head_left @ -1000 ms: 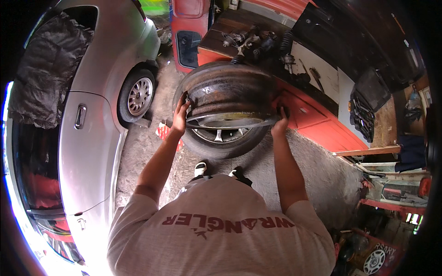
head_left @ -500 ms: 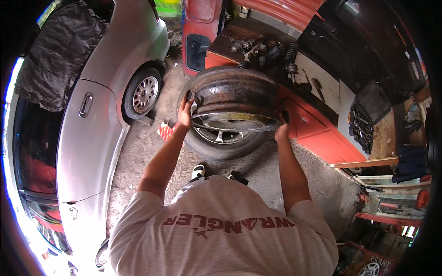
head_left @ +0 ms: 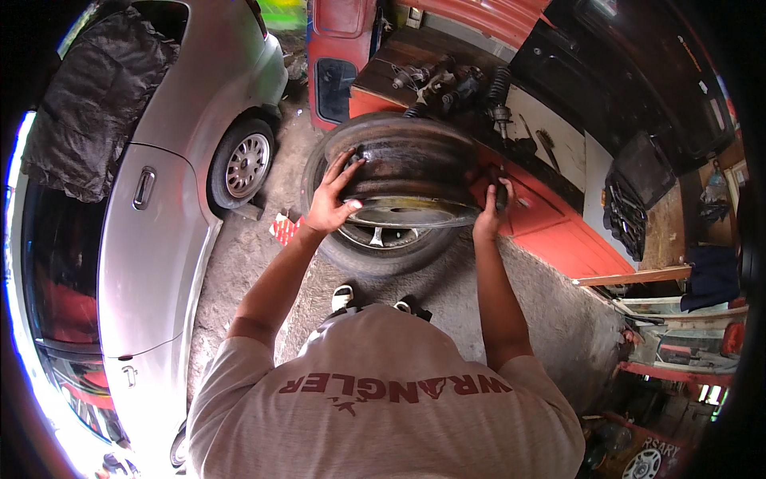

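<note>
A small flat carton (head_left: 285, 229), red with white stripes, lies on the concrete floor (head_left: 550, 311) just left of the tyre (head_left: 383, 251), between it and the silver car's (head_left: 159, 239) rear wheel (head_left: 243, 164). At the lower right edge a red panel (head_left: 650, 451) with pale lettering stands beside a small wheel; no screens show
</note>
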A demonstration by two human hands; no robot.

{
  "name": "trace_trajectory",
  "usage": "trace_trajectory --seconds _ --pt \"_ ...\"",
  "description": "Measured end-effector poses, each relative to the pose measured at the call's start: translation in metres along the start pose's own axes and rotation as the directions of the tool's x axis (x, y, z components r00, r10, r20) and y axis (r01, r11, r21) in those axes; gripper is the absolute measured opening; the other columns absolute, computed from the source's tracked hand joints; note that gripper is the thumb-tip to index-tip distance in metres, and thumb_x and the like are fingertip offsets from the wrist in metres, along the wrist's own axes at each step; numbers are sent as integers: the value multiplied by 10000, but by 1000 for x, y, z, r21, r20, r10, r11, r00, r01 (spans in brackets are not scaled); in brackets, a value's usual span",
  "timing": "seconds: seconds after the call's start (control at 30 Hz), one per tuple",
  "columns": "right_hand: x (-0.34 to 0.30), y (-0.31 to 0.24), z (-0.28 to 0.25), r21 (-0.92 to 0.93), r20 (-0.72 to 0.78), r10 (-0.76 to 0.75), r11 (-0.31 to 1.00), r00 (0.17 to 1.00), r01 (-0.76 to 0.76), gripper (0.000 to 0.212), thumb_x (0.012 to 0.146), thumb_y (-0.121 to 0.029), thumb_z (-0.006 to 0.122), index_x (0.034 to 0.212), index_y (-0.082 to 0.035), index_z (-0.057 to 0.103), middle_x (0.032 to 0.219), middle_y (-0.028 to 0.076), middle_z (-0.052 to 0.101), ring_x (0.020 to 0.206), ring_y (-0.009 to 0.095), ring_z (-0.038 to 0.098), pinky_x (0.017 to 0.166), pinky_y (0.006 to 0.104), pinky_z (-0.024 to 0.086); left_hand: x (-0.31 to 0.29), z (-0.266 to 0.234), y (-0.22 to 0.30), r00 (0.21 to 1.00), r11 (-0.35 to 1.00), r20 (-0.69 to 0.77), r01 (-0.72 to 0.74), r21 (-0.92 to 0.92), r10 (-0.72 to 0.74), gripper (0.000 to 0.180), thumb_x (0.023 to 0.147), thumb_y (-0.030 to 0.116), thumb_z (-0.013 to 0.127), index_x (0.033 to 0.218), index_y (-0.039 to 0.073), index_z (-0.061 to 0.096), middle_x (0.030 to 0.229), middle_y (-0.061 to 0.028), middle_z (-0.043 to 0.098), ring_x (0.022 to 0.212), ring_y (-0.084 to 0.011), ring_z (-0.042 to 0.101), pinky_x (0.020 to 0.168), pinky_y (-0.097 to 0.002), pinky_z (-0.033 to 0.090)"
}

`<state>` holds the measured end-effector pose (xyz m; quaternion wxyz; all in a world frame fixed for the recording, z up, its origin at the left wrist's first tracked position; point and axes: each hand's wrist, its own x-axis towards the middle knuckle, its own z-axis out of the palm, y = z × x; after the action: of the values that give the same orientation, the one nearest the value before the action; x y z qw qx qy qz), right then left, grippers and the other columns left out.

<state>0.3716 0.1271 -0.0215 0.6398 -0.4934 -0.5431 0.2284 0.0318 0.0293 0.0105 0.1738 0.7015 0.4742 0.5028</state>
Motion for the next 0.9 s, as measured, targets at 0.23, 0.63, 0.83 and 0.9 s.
trace_trajectory --seconds 0.23,0.63,0.83,0.9 --pt "29 26 12 254 -121 71 966 990 -38 301 956 -211 629 1191 -45 543 1198 77 557 1121 218 517 1001 336 378 43 10 -1 996 998 73 -61 4 60 556 819 468 695 1253 122 662 1500 -220 384 1407 -406 326 1142 -466 270" --pt "40 88 -28 118 -191 70 992 979 -48 396 934 -194 665 1236 26 534 1211 123 580 1093 237 555 987 359 422 82 40 38 979 994 197 -68 88 49 506 795 437 731 1226 176 680 1499 -172 406 1419 -418 291 1146 -490 261" --pt "25 38 -1 349 -147 138 934 979 -79 240 970 -145 570 1156 6 561 1138 84 575 1084 204 527 970 328 407 63 19 21 984 998 165 -67 12 64 513 832 387 710 1266 122 644 1471 -190 430 1390 -400 344 1138 -462 281" --pt "24 46 -4 239 -139 49 971 989 -14 303 958 -173 611 1197 -1 541 1172 102 587 1093 217 549 956 336 430 58 12 18 983 998 174 -53 -47 60 529 838 386 703 1278 101 631 1464 -203 433 1384 -400 356 1132 -455 295"
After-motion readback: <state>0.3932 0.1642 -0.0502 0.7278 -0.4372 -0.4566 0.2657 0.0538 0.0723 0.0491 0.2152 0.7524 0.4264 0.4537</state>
